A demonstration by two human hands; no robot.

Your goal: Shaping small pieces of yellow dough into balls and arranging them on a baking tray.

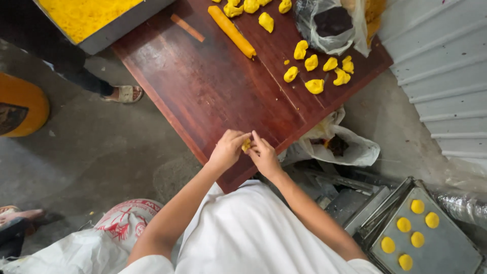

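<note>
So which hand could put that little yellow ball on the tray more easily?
Probably the right hand: the tray lies on the person's right. Both hands pinch the dough piece; the left hand would have to cross over.

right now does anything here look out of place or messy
Nothing looks spilled or damaged. Both hands, left hand and right hand, pinch a yellow dough piece over the wooden table; the tray sits low beside it.

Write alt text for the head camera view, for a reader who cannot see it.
Seen from above, a person's left hand and right hand pinch a small yellow dough piece together over the edge of a dark wooden table. More yellow dough lumps and a dough log lie farther up the table, and a metal tray with flat yellow rounds sits at lower right.
</note>
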